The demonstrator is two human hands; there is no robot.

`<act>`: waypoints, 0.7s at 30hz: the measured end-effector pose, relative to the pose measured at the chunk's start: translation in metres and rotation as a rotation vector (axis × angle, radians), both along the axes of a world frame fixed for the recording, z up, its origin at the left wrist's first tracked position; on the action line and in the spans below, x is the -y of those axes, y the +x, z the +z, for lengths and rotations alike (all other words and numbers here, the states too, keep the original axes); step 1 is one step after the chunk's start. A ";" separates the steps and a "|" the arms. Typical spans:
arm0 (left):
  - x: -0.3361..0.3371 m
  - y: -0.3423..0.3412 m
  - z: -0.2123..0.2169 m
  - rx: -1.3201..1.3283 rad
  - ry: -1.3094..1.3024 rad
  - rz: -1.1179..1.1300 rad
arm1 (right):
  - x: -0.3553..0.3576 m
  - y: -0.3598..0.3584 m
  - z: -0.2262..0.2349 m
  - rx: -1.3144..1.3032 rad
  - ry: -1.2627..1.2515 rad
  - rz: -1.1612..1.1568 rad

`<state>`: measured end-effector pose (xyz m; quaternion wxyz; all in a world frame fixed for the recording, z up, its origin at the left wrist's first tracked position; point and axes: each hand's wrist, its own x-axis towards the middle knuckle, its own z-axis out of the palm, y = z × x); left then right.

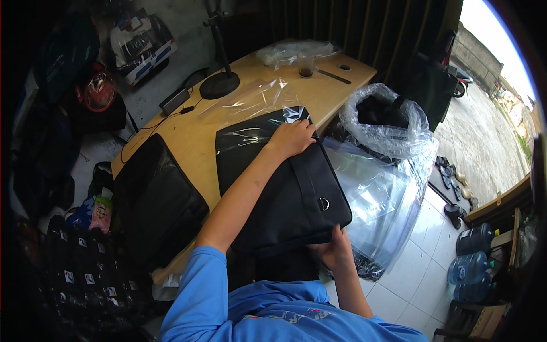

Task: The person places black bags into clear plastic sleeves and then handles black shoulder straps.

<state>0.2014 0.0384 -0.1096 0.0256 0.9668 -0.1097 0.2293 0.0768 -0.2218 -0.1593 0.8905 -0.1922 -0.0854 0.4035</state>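
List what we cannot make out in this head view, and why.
Head view:
Right hand: some fingers hidden beneath the black bag.
Left hand: palm hidden by its own back.
The black bag: underside hidden by its upper face.
Plastic sack: dark contents too shadowed to identify.

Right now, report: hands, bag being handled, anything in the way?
Left hand on far right edge of black bag. Right hand at near right corner. Clear plastic over far end.

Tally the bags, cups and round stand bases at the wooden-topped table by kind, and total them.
Bags: 2 (black rectangular bag with a metal ring; black rectangular bag on the left)
Cups: 1 (clear cup with dark contents)
Stand bases: 1 (round black stand base)
Total: 4
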 end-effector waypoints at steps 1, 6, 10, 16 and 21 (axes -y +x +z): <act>-0.001 0.007 0.001 -0.016 0.044 0.022 | -0.006 0.009 -0.006 -0.095 -0.170 -0.114; 0.000 0.022 0.003 0.098 0.475 -0.145 | -0.024 0.022 0.003 0.077 -0.453 -0.394; 0.001 0.027 0.005 0.107 0.457 -0.149 | -0.024 0.030 0.005 0.057 -0.482 -0.332; 0.002 0.017 0.013 0.056 0.350 -0.079 | -0.043 0.045 0.013 0.042 -0.405 -0.372; -0.051 -0.039 0.043 0.392 -0.334 0.432 | -0.027 0.072 -0.024 -0.074 -0.425 -0.375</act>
